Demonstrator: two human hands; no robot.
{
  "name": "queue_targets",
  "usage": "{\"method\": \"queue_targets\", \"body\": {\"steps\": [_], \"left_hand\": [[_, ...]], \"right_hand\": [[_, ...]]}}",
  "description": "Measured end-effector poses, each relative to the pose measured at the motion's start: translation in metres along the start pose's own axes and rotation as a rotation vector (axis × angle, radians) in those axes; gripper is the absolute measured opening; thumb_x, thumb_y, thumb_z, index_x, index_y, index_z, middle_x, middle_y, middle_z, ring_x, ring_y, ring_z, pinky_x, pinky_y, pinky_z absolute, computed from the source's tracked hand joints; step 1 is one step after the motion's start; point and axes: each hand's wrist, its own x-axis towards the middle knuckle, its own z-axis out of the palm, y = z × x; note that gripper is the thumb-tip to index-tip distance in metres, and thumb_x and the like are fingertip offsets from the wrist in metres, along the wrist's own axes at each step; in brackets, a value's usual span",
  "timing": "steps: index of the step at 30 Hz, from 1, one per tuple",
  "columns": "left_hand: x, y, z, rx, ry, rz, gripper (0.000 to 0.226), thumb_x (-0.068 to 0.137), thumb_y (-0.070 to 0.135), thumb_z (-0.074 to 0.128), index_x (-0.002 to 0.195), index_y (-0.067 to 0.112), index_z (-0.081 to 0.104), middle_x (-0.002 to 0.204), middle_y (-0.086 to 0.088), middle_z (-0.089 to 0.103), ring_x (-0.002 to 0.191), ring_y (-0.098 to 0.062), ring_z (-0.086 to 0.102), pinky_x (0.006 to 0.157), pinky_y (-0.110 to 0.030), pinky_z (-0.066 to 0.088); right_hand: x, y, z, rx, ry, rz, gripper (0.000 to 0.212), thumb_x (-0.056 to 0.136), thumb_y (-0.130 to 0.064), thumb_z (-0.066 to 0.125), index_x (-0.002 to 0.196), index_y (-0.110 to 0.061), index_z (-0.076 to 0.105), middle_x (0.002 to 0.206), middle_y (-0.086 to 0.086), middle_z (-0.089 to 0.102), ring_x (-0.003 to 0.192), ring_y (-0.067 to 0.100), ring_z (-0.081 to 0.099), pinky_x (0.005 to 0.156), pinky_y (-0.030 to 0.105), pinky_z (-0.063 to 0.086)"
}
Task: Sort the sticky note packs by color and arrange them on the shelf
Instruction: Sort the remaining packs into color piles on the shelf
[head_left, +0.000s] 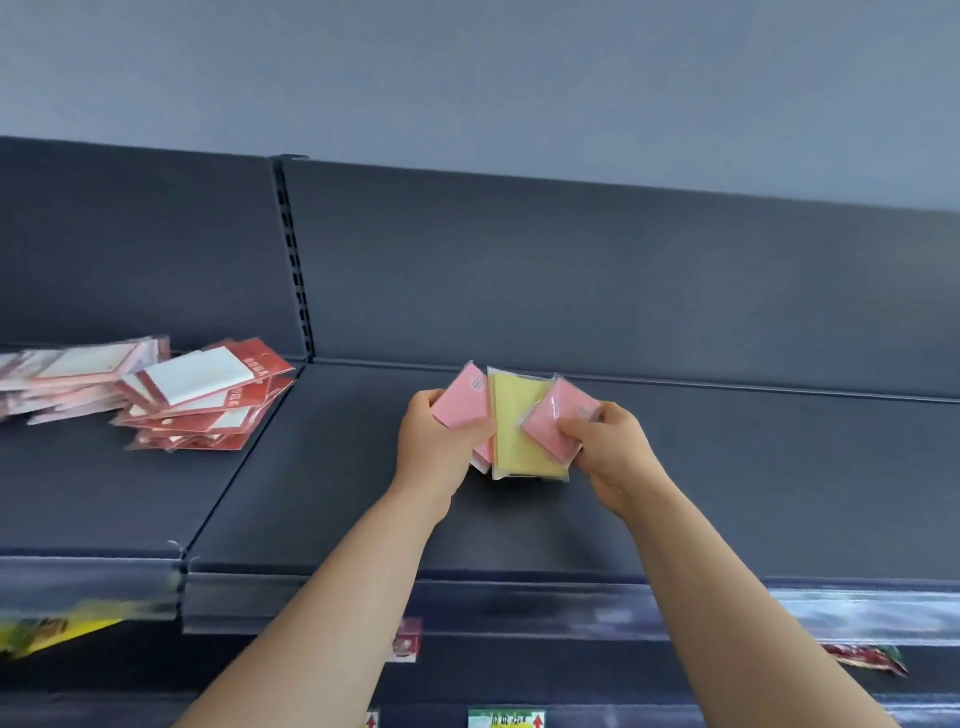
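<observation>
Three film-wrapped sticky note packs fanned above dark metal shelf (727, 493) | left hand (441, 441) grips pink square pack (462, 397) | yellow rectangular pack (524, 431) between | right hand (608, 447) pinches second pink pack (558, 421) | step: colour sorting | next: probably pair pinks, separate yellow

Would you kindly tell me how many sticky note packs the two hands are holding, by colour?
Pink: 2, the left pink pack in the left hand, the right pink pack in the right hand.
Yellow: 1, the yellow pack between them.
Total: 3 in view.
</observation>
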Motion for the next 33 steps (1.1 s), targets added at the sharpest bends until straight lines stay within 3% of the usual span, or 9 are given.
{"method": "queue_targets", "body": {"steps": [4, 8, 12, 14, 18, 23, 28, 31, 33], "left_hand": [[-0.001, 0.01, -0.046, -0.031, 0.122, 0.071, 0.041, 0.078, 0.001, 0.071, 0.108, 0.02, 0.051, 0.101, -0.001, 0.063, 0.075, -0.013, 0.063, 0.059, -0.028, 0.05], [0.001, 0.019, -0.099, -0.089, 0.238, 0.084, 0.045, 0.075, 0.006, 0.075, 0.111, 0.02, 0.053, 0.107, 0.0, 0.065, 0.097, -0.017, 0.065, 0.075, -0.034, 0.054], [-0.003, 0.033, -0.15, -0.114, 0.313, 0.117, 0.049, 0.072, 0.018, 0.078, 0.114, 0.021, 0.054, 0.108, 0.001, 0.067, 0.101, -0.02, 0.065, 0.087, -0.045, 0.055], [-0.006, 0.039, -0.176, -0.117, 0.344, 0.152, 0.055, 0.07, 0.017, 0.078, 0.118, 0.021, 0.053, 0.109, 0.002, 0.066, 0.102, -0.018, 0.064, 0.079, -0.039, 0.056], [-0.014, 0.045, -0.232, -0.09, 0.399, 0.185, 0.055, 0.074, 0.005, 0.077, 0.12, 0.017, 0.05, 0.109, 0.002, 0.062, 0.092, -0.008, 0.06, 0.062, -0.021, 0.044], [-0.015, 0.047, -0.318, -0.094, 0.482, 0.145, 0.056, 0.072, 0.007, 0.079, 0.119, 0.016, 0.051, 0.108, 0.001, 0.063, 0.092, -0.011, 0.062, 0.066, -0.026, 0.047], [-0.018, 0.051, -0.406, -0.057, 0.514, 0.141, 0.051, 0.074, 0.006, 0.078, 0.116, 0.014, 0.052, 0.103, 0.001, 0.064, 0.088, -0.011, 0.062, 0.067, -0.027, 0.048], [-0.017, 0.053, -0.449, -0.024, 0.494, 0.124, 0.049, 0.074, 0.01, 0.079, 0.115, 0.016, 0.052, 0.104, 0.001, 0.064, 0.094, -0.014, 0.063, 0.078, -0.035, 0.054], [-0.015, 0.053, -0.472, -0.009, 0.473, 0.113, 0.048, 0.075, 0.01, 0.079, 0.115, 0.018, 0.053, 0.107, 0.0, 0.064, 0.098, -0.017, 0.063, 0.085, -0.041, 0.055]], "right_hand": [[-0.006, -0.01, 0.052, -0.02, -0.128, -0.037, 0.018, 0.084, -0.001, 0.059, 0.1, -0.01, 0.057, 0.105, 0.008, 0.066, 0.102, 0.031, 0.066, 0.088, 0.055, 0.054], [-0.019, -0.022, 0.105, -0.011, -0.24, -0.082, 0.016, 0.087, -0.003, 0.06, 0.099, -0.012, 0.058, 0.104, 0.005, 0.067, 0.098, 0.027, 0.067, 0.085, 0.052, 0.055], [-0.034, -0.033, 0.158, -0.003, -0.295, -0.12, 0.015, 0.087, -0.003, 0.061, 0.098, -0.011, 0.057, 0.104, 0.006, 0.066, 0.1, 0.027, 0.066, 0.086, 0.052, 0.056], [-0.041, -0.036, 0.186, -0.001, -0.306, -0.125, 0.016, 0.085, -0.004, 0.062, 0.099, -0.01, 0.058, 0.104, 0.007, 0.066, 0.102, 0.029, 0.066, 0.087, 0.053, 0.054], [-0.062, -0.038, 0.245, 0.008, -0.326, -0.118, 0.016, 0.085, -0.002, 0.061, 0.099, -0.009, 0.057, 0.104, 0.008, 0.066, 0.102, 0.029, 0.065, 0.089, 0.053, 0.054], [-0.092, -0.034, 0.325, -0.001, -0.378, -0.084, 0.019, 0.085, -0.003, 0.058, 0.102, -0.008, 0.055, 0.106, 0.012, 0.065, 0.094, 0.035, 0.067, 0.079, 0.056, 0.056], [-0.126, -0.029, 0.408, -0.034, -0.428, -0.096, 0.013, 0.083, -0.005, 0.062, 0.092, -0.011, 0.055, 0.103, 0.012, 0.064, 0.091, 0.031, 0.063, 0.073, 0.046, 0.057], [-0.142, -0.024, 0.448, -0.016, -0.483, -0.066, 0.019, 0.081, -0.008, 0.066, 0.098, -0.012, 0.057, 0.107, 0.011, 0.066, 0.103, 0.032, 0.064, 0.09, 0.053, 0.053], [-0.15, -0.022, 0.469, -0.015, -0.506, -0.046, 0.021, 0.083, -0.008, 0.066, 0.102, -0.012, 0.058, 0.106, 0.009, 0.067, 0.105, 0.031, 0.064, 0.094, 0.051, 0.052]]}}
